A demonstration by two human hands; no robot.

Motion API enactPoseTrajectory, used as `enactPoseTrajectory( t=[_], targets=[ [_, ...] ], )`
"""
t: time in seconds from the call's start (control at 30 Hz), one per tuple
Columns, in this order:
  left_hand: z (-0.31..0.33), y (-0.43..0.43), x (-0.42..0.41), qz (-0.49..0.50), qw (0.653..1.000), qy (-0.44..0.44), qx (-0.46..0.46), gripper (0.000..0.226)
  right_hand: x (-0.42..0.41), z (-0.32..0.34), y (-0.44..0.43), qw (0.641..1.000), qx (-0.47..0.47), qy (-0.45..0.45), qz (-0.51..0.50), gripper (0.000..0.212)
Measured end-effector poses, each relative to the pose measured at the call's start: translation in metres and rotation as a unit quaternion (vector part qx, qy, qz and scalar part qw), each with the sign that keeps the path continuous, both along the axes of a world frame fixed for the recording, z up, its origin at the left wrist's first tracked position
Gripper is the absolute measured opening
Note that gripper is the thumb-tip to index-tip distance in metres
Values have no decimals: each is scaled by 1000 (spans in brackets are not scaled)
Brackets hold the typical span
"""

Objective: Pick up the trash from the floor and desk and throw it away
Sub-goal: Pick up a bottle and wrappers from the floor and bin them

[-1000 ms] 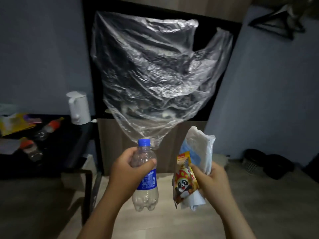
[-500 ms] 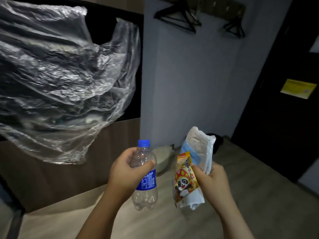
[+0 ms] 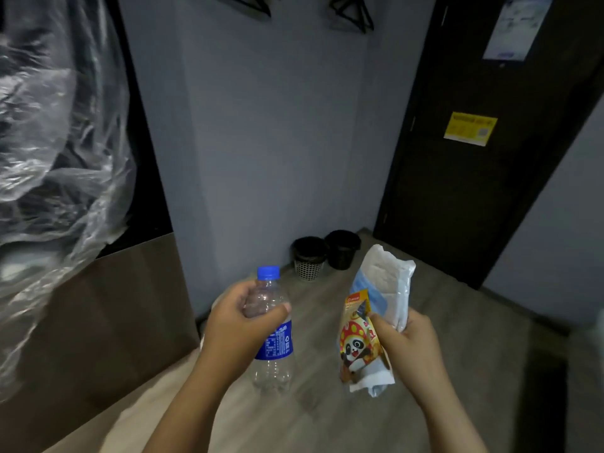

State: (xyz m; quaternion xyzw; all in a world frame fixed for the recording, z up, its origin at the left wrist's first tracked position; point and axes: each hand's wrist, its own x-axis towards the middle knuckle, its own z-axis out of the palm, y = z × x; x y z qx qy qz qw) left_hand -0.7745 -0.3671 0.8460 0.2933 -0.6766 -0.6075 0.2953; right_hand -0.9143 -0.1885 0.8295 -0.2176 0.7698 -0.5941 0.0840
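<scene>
Head view. Near the centre, grips with the left hand (image 3: 242, 325) a clear plastic bottle (image 3: 273, 354) with a blue cap and a blue label. Fingers (image 3: 238, 294) curled round its upper half, thumb laid across the front. Holds it upright in the air, above the pale wood-pattern floor (image 3: 457, 354).

Just to the right, clutches with the right hand (image 3: 408, 341) two pieces of trash together: an orange snack wrapper (image 3: 358, 344) printed with a cartoon panda, and behind it a crumpled white and blue plastic packet (image 3: 389, 282) sticking up past the knuckles. Fingers (image 3: 413, 320) closed tight round both, thumb pressing on the wrapper's front. Hands apart, not touching.

Farther off, on the floor against the grey-blue wall (image 3: 277, 125): a round black mesh wastebasket (image 3: 309, 256) and, touching or just beside it on the right, a plain black bin (image 3: 342, 248). Both well beyond the held trash.

At far left, a big crinkled sheet of clear plastic film (image 3: 55, 158) hanging over a dark opening, above a brown wooden panel (image 3: 98, 305). At right, a dark door (image 3: 457, 197) bearing a yellow notice (image 3: 470, 128). Along the top edge, black hangers (image 3: 353, 11) on the wall.
</scene>
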Motion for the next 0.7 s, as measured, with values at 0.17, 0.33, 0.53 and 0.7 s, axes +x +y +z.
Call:
enactPoseTrajectory(
  t=[0.17,0.33,0.53,0.7],
  targets=[
    [-1,-71,-61,-31,999,-2,25,34,-49,3,-57,999,26,-6,-30,22],
    [-11,-127,-118,-53,998,-14,30,33,-94,-2,-103,998,37,-20,-51,20],
    [-29,-167,-192,-73,995,-54,26,34,-164,-19,-137,995,50,-39,-72,17],
    [-33,-194,-277,-69,995,-66,-7,33,-253,-29,-165,995,55,-46,-67,16]
  ],
)
